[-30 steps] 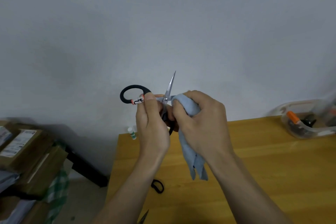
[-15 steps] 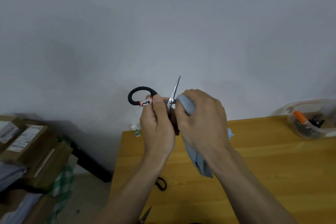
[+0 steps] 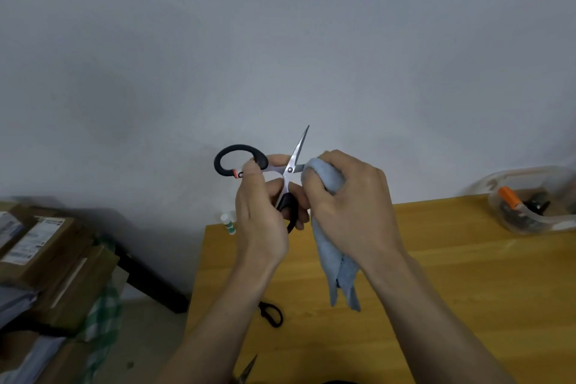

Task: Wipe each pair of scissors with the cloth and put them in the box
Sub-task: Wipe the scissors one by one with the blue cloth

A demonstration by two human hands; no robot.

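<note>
My left hand [image 3: 261,212] grips a pair of black-handled scissors [image 3: 291,165] by the handles, held up above the table with the blades spread apart. One blade points up; the other is wrapped in a light blue cloth [image 3: 330,227] that my right hand [image 3: 349,206] grips, the cloth's tail hanging down. A clear plastic box [image 3: 530,221] with an orange-handled tool and dark scissors inside sits at the far right of the wooden table [image 3: 436,274]. Another black pair of scissors [image 3: 271,313] lies on the table under my left forearm.
A metal blade tip [image 3: 249,368] shows at the table's near edge. A small white and green tube [image 3: 229,223] stands at the table's back left corner. Cardboard boxes [image 3: 46,259] are stacked on the floor to the left. A grey wall is behind.
The scissors have opened wider. My right hand with the cloth has slid out along the lower blade to the right. The view has shifted slightly.
</note>
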